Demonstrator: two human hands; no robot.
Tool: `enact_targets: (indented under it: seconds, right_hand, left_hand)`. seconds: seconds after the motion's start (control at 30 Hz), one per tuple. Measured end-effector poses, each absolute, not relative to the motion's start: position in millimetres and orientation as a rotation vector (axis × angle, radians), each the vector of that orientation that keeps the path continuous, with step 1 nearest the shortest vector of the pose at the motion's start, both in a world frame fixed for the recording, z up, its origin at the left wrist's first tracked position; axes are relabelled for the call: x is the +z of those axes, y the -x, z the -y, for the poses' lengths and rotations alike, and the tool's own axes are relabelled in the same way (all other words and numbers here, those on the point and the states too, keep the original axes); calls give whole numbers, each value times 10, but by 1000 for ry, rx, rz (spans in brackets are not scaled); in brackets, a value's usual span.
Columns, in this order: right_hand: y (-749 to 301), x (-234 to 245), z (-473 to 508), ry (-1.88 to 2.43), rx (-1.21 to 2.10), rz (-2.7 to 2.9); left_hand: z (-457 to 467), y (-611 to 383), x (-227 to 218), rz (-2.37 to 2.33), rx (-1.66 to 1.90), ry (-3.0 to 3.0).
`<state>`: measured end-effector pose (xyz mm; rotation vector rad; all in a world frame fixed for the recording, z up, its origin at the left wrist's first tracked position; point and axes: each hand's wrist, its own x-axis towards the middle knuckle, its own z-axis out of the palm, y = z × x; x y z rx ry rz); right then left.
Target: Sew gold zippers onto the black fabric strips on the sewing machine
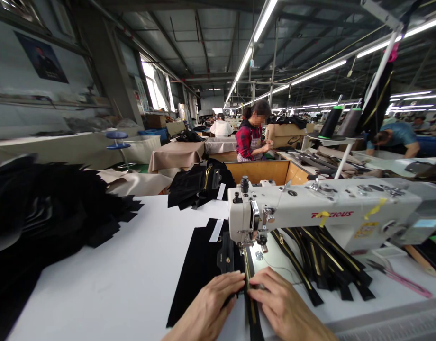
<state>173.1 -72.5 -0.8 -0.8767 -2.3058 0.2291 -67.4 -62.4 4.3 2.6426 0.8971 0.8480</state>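
Note:
My left hand (218, 298) presses the right edge of a black fabric panel (191, 265), its fingers together and the thumb tucked below them. On that panel lies a black piece with a small gold fitting (225, 258), partly behind my fingers. My right hand (280, 300) has its fingertips closed on a black zipper strip with gold teeth (252, 310), which runs along the panel's edge. The strip leads up under the presser foot of a white sewing machine (292, 206). My fingertips are just in front of the foot. What lies under them is hidden.
Several black zipper strips (319, 258) lie under the machine arm, beside pink-handled snips (404, 279). A stack of black panels (200, 184) sits behind the machine head. A large black fabric pile (54, 203) covers the left. Thread cones (331, 122) stand at right; a co-worker (251, 135) stands beyond.

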Motion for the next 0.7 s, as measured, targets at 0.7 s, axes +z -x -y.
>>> enact_targets:
  seconds: [0.7]
  right_hand:
    - [-1688,-197,796,611,-12,2250]
  left_hand:
    - [619,579,6,-859,355,-2942]
